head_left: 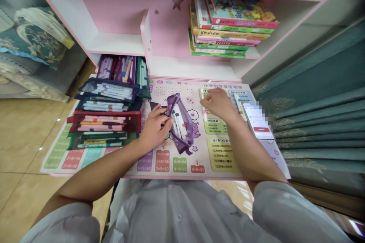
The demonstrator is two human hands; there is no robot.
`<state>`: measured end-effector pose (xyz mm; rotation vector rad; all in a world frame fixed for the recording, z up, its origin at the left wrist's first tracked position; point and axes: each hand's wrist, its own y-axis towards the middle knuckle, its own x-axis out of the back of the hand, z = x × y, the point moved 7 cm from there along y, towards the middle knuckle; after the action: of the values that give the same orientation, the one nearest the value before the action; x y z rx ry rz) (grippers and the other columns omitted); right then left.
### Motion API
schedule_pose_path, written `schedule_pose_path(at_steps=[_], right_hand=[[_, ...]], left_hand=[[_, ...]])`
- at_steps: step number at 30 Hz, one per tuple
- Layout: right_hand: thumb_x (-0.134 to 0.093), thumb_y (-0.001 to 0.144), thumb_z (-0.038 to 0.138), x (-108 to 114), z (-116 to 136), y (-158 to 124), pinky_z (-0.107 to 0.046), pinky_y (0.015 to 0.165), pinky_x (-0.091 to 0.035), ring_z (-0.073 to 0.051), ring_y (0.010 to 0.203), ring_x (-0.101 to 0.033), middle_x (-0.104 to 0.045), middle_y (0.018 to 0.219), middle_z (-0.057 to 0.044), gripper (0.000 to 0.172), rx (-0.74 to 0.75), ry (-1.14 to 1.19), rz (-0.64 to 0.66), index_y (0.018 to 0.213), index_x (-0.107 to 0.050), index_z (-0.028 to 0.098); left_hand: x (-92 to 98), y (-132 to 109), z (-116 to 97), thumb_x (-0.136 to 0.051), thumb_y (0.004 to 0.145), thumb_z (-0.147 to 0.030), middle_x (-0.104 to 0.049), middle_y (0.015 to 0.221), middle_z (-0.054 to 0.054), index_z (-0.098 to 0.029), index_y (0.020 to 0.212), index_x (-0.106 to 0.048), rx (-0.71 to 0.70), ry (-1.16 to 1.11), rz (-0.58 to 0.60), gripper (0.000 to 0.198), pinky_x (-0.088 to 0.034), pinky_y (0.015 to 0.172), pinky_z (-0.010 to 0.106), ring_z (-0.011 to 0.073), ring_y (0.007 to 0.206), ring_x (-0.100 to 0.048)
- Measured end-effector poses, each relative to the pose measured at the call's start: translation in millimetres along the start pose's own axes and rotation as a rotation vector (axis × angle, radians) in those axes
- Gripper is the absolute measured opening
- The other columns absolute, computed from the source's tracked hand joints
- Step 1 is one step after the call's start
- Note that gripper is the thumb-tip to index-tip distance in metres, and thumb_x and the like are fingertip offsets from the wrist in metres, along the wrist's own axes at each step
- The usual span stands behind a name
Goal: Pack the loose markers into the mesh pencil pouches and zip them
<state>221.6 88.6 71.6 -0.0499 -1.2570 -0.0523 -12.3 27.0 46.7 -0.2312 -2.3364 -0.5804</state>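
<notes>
A purple mesh pencil pouch (188,146) lies open on the desk mat, with several white markers (179,123) inside. My left hand (155,127) is at the pouch's left edge, its thumb and fingers closed on the rim. To the right, my right hand (219,102) is curled over the mat, fingertips pinched on a white marker (204,113) with a pinkish band. Its middle is covered by my fingers. Further right, another white marker (238,104) lies beside the phone. Something dark lies partly hidden under my left fingers.
Several filled mesh pouches, including a red one (75,123) and a dark blue one (85,87), are piled at the left. A lit phone (258,121) rests at the right edge. Books (234,26) are stacked on the shelf (171,64) behind. A curtain (313,102) hangs at right.
</notes>
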Motion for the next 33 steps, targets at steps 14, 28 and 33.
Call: schedule_pose_path(at_steps=[14, 28, 33], right_hand=[[-0.058, 0.076, 0.027, -41, 59, -39, -0.065, 0.110, -0.027, -0.036, 0.147, -0.025, -0.051, 0.144, -0.013, 0.015, 0.188, 0.165, 0.192, 0.064, -0.060, 0.019], [-0.059, 0.083, 0.036, -57, 67, -43, -0.066, 0.111, -0.024, -0.037, 0.148, -0.022, -0.051, 0.143, -0.013, 0.023, 0.247, 0.148, 0.224, 0.069, -0.063, 0.019], [-0.060, 0.084, 0.041, -31, 44, -24, -0.065, 0.111, -0.025, -0.036, 0.145, -0.028, -0.052, 0.144, -0.012, 0.025, 0.179, 0.174, 0.074, 0.072, -0.064, 0.019]], left_hand=[[-0.1, 0, 1, -0.053, 0.092, -0.035, -0.067, 0.118, 0.011, -0.020, 0.070, -0.064, 0.004, -0.007, -0.002, 0.029, -0.044, 0.110, 0.055, 0.0315, 0.133, -0.049], [-1.0, 1, 1, -0.052, 0.092, -0.036, -0.068, 0.118, 0.010, -0.020, 0.068, -0.062, -0.013, -0.004, -0.006, 0.030, -0.043, 0.112, 0.054, 0.0293, 0.131, -0.051], [0.0, 1, 0, -0.051, 0.092, -0.036, -0.068, 0.115, 0.011, -0.020, 0.069, -0.063, -0.013, -0.003, -0.003, 0.031, -0.043, 0.111, 0.055, 0.0302, 0.129, -0.052]])
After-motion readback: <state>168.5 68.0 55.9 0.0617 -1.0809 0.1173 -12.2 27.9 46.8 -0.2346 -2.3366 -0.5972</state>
